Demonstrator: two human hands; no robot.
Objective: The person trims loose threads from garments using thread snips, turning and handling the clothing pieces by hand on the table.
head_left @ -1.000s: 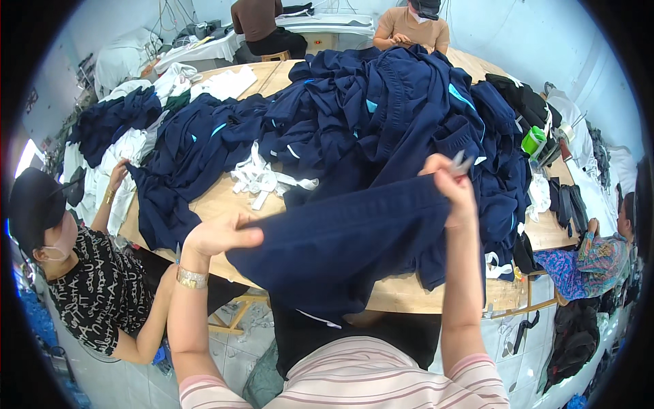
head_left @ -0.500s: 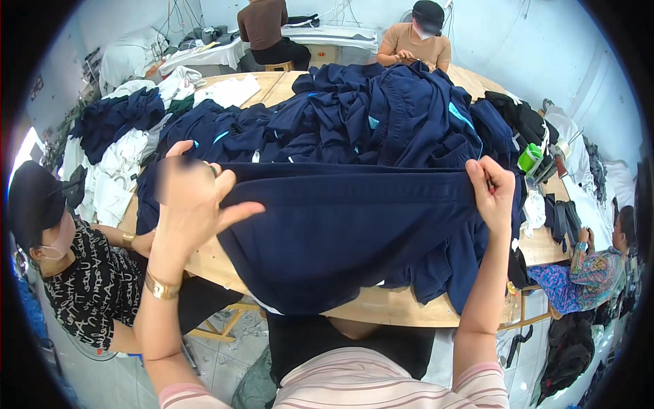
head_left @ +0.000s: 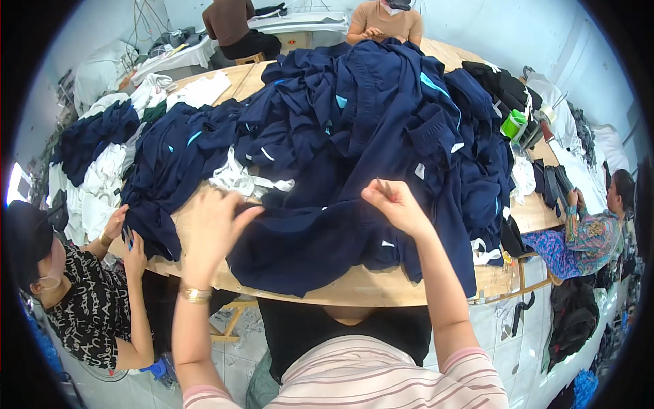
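Observation:
A dark navy garment [head_left: 300, 255] lies in loose folds at the table's front edge. My left hand [head_left: 216, 232] is over its left side, blurred, its thumb stretched away from the fingers and nothing visible in it. Above the garment's right part, my right hand [head_left: 396, 208] is closed around a small dark pointed tool [head_left: 383, 184]. Only the tool's tip shows; the fingers hide the rest. Just beyond my left hand lie white strips of cloth [head_left: 235, 176]. A large heap of navy garments [head_left: 320, 116] with light-blue patches rises behind both hands.
At left, a co-worker's hands [head_left: 133, 238] handle navy cloth beside white garments [head_left: 102, 194]. Other people sit across the table and at right. A green container [head_left: 514, 125] and black cloth [head_left: 501, 88] stand toward the right. The wooden table edge [head_left: 381, 298] curves before me.
The navy garment, held stretched up by my hands, has dropped onto the table. My right hand has moved left and down from its edge. The heap and white strips behind are uncovered.

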